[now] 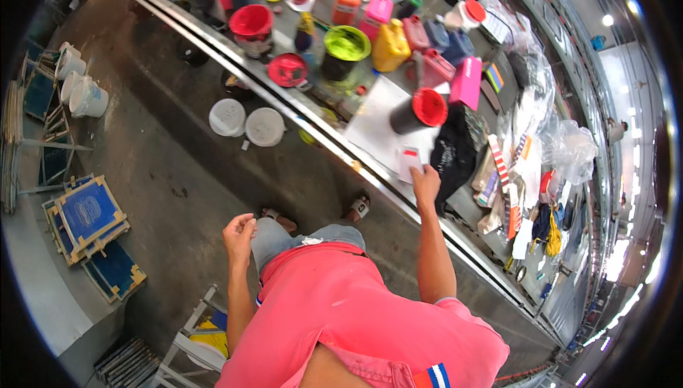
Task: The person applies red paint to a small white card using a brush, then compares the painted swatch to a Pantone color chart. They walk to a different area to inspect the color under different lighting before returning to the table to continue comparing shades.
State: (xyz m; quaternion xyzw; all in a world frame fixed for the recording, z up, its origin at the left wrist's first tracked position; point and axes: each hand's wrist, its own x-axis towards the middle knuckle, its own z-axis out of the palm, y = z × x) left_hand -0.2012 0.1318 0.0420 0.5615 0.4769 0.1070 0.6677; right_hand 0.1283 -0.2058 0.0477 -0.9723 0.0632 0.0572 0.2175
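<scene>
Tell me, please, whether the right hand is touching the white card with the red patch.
Touching: the head view shows the right hand holding the white card by its edge, with no gap.

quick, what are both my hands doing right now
Left hand: partly curled, nothing visible in it; can't tell whether it's fully closed.
Right hand: closed, holding a flat white rectangular card with a red patch.

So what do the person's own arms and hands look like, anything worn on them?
The left hand and right hand are ungloved, and the forearms are uncovered; no watch or bracelet shows. On the right arm sits a short coral-pink fabric sleeve with a pale edge. Narrow blue-and-white trim shows beside the left arm.
</scene>
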